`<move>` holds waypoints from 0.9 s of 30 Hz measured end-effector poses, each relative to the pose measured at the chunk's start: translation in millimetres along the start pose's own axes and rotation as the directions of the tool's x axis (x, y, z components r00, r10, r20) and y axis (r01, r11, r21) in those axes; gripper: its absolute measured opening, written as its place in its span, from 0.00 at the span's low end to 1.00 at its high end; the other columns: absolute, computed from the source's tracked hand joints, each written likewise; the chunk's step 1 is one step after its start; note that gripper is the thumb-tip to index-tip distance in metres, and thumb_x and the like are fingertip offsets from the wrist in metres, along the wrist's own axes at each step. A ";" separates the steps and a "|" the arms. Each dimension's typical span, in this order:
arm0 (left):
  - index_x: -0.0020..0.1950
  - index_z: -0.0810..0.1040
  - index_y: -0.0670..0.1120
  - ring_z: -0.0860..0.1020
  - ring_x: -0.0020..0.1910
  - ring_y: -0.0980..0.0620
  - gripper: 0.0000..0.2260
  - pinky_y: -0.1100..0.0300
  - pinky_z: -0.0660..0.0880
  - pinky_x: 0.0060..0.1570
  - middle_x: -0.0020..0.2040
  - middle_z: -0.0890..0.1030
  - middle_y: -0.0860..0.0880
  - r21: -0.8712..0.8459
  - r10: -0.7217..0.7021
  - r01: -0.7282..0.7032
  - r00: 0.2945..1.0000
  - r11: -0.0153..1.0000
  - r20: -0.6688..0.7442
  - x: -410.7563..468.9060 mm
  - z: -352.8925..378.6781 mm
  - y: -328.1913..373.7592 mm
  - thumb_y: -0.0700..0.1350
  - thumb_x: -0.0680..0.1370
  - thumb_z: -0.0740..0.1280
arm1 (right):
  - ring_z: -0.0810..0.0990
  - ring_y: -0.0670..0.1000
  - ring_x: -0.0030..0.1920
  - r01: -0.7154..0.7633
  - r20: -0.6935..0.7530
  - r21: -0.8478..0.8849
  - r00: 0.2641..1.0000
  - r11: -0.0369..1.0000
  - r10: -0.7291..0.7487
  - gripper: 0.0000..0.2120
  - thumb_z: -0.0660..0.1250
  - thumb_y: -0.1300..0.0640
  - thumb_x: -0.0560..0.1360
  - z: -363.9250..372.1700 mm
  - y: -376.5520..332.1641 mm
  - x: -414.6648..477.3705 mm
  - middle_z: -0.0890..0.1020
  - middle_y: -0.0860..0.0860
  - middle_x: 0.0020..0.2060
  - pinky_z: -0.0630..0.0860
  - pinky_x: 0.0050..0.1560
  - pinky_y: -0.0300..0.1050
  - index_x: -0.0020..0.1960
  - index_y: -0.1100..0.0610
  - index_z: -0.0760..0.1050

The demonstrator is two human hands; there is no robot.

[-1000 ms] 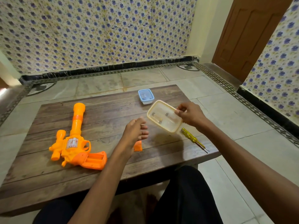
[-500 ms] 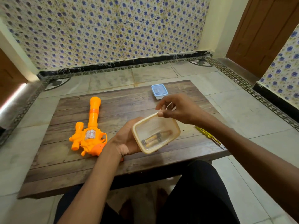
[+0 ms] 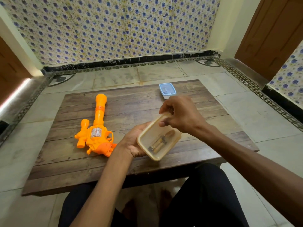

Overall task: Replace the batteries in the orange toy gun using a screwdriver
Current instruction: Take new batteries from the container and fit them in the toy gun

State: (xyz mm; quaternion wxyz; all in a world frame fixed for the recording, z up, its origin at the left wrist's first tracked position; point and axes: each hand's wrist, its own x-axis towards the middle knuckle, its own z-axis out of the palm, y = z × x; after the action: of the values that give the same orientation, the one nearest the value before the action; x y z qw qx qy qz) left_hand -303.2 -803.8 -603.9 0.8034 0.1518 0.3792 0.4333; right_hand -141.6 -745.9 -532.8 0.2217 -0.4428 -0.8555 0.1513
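- Bearing all parts on the low wooden table (image 3: 68,164), set on the tiled floor in front of the seated person's knees.
- Keeping the orange toy gun (image 3: 96,136) flat on the left half of the table, barrel pointing away, grip end partly hidden behind the left wrist. Touching neither hand.
- Holding the cream plastic container (image 3: 170,145) tilted above the near right part of the table. A second ago being carried farther right by the right hand alone. Now being shared between both hands and drawn closer to the body.
- Cradling the container's left side and underside in the left hand (image 3: 132,141), fingers curled round it. A second ago hovering over the table, holding nothing.
- Pinching the container's far rim with the right hand (image 3: 182,113), thumb resting on the top face. Probably starting to prise off a lid, though not confirming one from this view.
- Leaving the small blue-rimmed box (image 3: 167,89) at the far edge of the table, just beyond the right hand.
- Carrying two batteries (image 3: 159,142) loose inside the container, side by side at its lower end.
- Not showing the screwdriver at present.
- Moving, by this evidence, from the screw stage to battery handling.
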 end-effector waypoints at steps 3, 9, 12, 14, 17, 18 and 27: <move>0.44 0.85 0.38 0.84 0.40 0.44 0.13 0.51 0.83 0.44 0.43 0.84 0.40 -0.068 0.016 -0.017 1.000 0.998 -0.023 1.0 -3.9 1.1 0.46 0.72 0.67 | 0.73 0.43 0.40 0.099 -0.103 0.021 0.990 0.995 -0.097 0.20 0.83 0.54 0.60 2.9 -4.2 -2.0 0.76 0.42 0.41 0.73 0.42 0.39 0.49 0.52 0.83; 0.50 0.85 0.38 0.82 0.48 0.43 0.14 0.46 0.76 0.59 0.48 0.84 0.40 -0.107 0.075 -0.073 0.997 0.992 0.014 -0.3 0.2 3.6 0.46 0.70 0.69 | 0.78 0.43 0.43 -0.030 -0.001 0.181 1.000 0.983 0.031 0.26 0.81 0.54 0.63 -2.8 -0.5 6.7 0.80 0.45 0.48 0.77 0.44 0.37 0.59 0.51 0.79; 0.49 0.84 0.38 0.84 0.40 0.42 0.15 0.44 0.83 0.41 0.46 0.85 0.39 -0.177 0.112 -0.116 0.993 0.977 -0.029 1.0 -1.1 9.6 0.48 0.76 0.65 | 0.80 0.46 0.43 -0.200 0.111 0.059 0.975 0.978 0.193 0.23 0.81 0.52 0.64 -5.2 6.4 4.8 0.82 0.47 0.46 0.79 0.44 0.43 0.56 0.52 0.79; 0.54 0.83 0.38 0.84 0.43 0.40 0.16 0.45 0.82 0.43 0.50 0.84 0.38 -0.217 0.123 -0.125 0.992 0.968 -0.023 1.3 -3.6 11.4 0.49 0.79 0.63 | 0.83 0.46 0.38 -0.333 0.201 0.181 0.934 0.925 0.296 0.19 0.81 0.55 0.64 -4.7 10.8 1.6 0.84 0.51 0.40 0.79 0.36 0.41 0.52 0.56 0.79; 0.54 0.84 0.37 0.84 0.47 0.41 0.17 0.46 0.82 0.48 0.52 0.84 0.38 -0.213 0.147 -0.150 0.989 0.966 -0.028 0.8 -4.4 11.1 0.49 0.77 0.65 | 0.85 0.48 0.34 -0.426 0.194 0.421 0.905 0.801 0.379 0.16 0.82 0.62 0.63 -1.4 11.5 -2.8 0.85 0.55 0.34 0.80 0.33 0.39 0.47 0.62 0.80; 0.57 0.83 0.37 0.83 0.50 0.41 0.18 0.46 0.80 0.52 0.56 0.83 0.38 -0.202 0.150 -0.153 0.988 0.968 -0.029 1.7 -5.1 11.6 0.49 0.77 0.65 | 0.86 0.49 0.35 -0.438 0.171 0.435 0.898 0.787 0.406 0.15 0.82 0.61 0.62 0.8 10.8 -3.0 0.85 0.54 0.34 0.82 0.36 0.43 0.45 0.61 0.81; 0.52 0.83 0.37 0.84 0.44 0.40 0.16 0.43 0.82 0.44 0.50 0.84 0.38 -0.204 0.166 -0.178 0.983 0.963 -0.078 9.4 -10.9 4.8 0.49 0.79 0.64 | 0.83 0.46 0.39 -0.428 0.006 0.171 0.901 0.888 0.433 0.17 0.83 0.51 0.59 13.9 2.1 -5.7 0.84 0.48 0.35 0.81 0.46 0.52 0.42 0.52 0.80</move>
State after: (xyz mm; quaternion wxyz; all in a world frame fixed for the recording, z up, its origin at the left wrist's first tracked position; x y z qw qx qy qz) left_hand -310.9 -794.3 -612.9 0.7625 0.0852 0.3407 0.5435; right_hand -144.4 -750.2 -547.0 0.2327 -0.6035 -0.7165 0.2611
